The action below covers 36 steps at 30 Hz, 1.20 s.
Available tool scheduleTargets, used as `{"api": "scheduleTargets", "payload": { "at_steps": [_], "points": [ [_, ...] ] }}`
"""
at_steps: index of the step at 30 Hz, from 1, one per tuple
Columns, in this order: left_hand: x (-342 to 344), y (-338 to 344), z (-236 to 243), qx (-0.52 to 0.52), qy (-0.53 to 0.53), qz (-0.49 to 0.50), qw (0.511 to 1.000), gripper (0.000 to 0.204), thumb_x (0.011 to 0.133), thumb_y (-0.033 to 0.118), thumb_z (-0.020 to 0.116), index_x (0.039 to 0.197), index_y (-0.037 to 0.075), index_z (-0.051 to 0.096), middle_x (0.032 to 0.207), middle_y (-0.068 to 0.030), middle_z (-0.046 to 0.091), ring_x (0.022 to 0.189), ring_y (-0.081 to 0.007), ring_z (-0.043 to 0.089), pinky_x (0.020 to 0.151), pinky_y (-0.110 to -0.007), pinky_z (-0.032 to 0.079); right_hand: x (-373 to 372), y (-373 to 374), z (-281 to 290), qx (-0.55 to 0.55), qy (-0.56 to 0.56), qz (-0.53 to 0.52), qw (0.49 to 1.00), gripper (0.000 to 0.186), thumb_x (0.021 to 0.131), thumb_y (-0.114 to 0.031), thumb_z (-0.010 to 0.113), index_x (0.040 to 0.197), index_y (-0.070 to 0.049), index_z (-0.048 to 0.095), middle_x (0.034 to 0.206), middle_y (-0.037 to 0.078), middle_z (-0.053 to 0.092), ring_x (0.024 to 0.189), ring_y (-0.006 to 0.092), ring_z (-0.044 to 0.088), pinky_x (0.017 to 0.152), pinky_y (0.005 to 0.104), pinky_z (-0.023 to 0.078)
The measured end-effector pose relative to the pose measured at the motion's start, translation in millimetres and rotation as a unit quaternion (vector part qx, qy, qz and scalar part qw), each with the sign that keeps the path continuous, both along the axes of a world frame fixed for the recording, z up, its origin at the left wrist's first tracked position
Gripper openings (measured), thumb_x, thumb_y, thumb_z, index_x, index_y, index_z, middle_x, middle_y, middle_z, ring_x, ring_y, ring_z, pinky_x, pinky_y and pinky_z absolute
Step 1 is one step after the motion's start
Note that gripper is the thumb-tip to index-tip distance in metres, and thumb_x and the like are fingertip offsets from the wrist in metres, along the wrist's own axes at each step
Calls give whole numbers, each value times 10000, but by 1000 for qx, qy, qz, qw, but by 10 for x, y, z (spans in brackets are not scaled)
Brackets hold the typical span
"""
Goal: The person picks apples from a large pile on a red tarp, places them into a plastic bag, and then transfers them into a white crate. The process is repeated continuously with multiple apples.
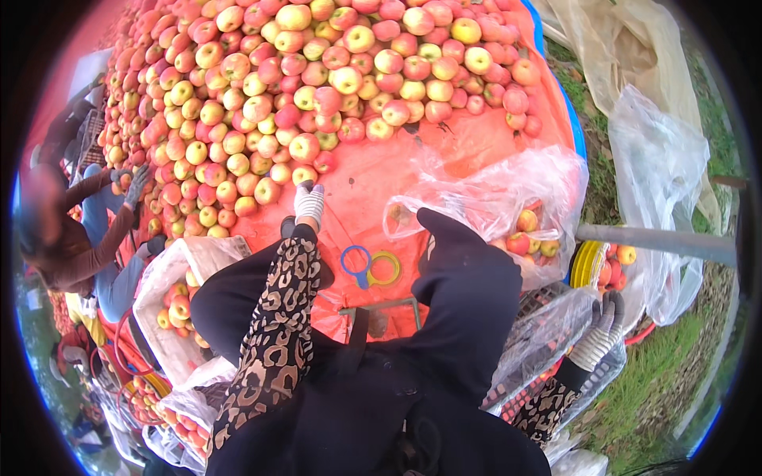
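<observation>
Our left hand (309,205), in a white striped glove, is at the near edge of the heap of round red-and-yellow apples (347,79); we cannot tell whether it grips one. Our right hand (598,337), in a grey-and-white striped glove, has its fingers extended, well right of the heap. Nearer us than the heap, a blue plastic ring (363,280) and a yellow plastic ring (386,282) lie on the orange-red sheet (357,182).

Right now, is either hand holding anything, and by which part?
Cannot tell: nothing shows in the left hand or right hand, but their palms are hidden.
</observation>
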<state>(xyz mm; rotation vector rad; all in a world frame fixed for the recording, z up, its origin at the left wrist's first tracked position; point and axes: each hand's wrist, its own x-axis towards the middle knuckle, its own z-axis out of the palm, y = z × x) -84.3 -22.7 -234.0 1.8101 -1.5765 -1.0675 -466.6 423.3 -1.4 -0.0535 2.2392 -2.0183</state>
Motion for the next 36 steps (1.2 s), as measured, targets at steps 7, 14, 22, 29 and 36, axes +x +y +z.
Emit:
{"api": "scheduleTargets", "payload": {
  "at_steps": [7, 14, 22, 29, 36],
  "points": [
    [-693, -384, 433, 25, -135, 59, 989, 900, 690, 264, 766, 1410, 87, 256, 1368, -265, 312, 1206, -386, 413, 987, -406, 395, 325, -1814, 95, 0, 48, 318, 947, 319, 914, -161, 512, 1181, 13, 528, 1183, 145, 565, 1027, 240, 593, 864, 345, 492],
    [-618, -890, -9, 2, -16, 58, 998, 871, 692, 330, 756, 1384, 111, 274, 1283, -228, 403, 1097, -367, 484, 826, -415, 478, 552, -2267, -214, 50, -20, 422, 905, 252, 877, 4, 521, 1123, -10, 572, 1101, 85, 611, 958, 151, 590, 861, 290, 462],
    [-577, -644, 595, 250, 708, 101, 653, 655, 796, 659, 453, 1176, 126, 475, 1002, -118, 578, 803, -258, 573, 627, -368, 536, 691, -2460, -60, -22, -41, 452, 891, 229, 886, 16, 513, 1105, 4, 578, 1066, 86, 622, 957, 156, 599, 873, 291, 470],
    [-339, -618, 1649, 272, 719, 4, 639, 830, 736, 736, 511, 1251, 88, 471, 1032, -184, 593, 885, -347, 600, 780, -417, 542, 753, -2450, 688, -58, -10, 543, 838, 232, 876, -26, 552, 1104, -7, 588, 1015, 70, 631, 954, 154, 605, 866, 291, 470],
    [663, -752, 2487, 208, 598, -55, 772, 807, 736, 656, 600, 1273, 79, 425, 1113, -199, 548, 872, -378, 596, 694, -437, 561, 1230, -2624, 1382, -24, 73, 692, 718, 281, 823, 7, 601, 1103, -9, 583, 990, 62, 626, 898, 130, 603, 806, 276, 487]
  ]
}}
